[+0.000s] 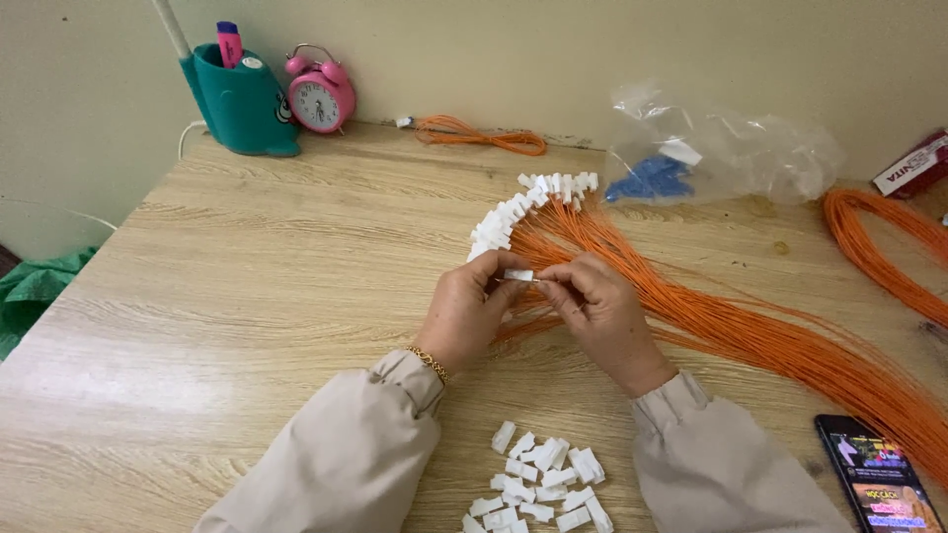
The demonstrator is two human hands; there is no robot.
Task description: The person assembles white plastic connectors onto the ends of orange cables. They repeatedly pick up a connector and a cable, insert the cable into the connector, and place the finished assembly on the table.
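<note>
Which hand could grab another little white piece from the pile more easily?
Probably the left hand. Both hands pinch one white connector, but the loose white pile lies nearer the left wrist, and the right hand rests over the orange wires.

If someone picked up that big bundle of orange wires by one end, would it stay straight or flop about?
Probably flop: the orange wires are thin and already bend in loose sweeps across the table. They would likely fan apart, since the strands lie spread with nothing visibly binding them. The white connectors on their ends look small and light, so they would probably dangle and perhaps tangle.
</note>
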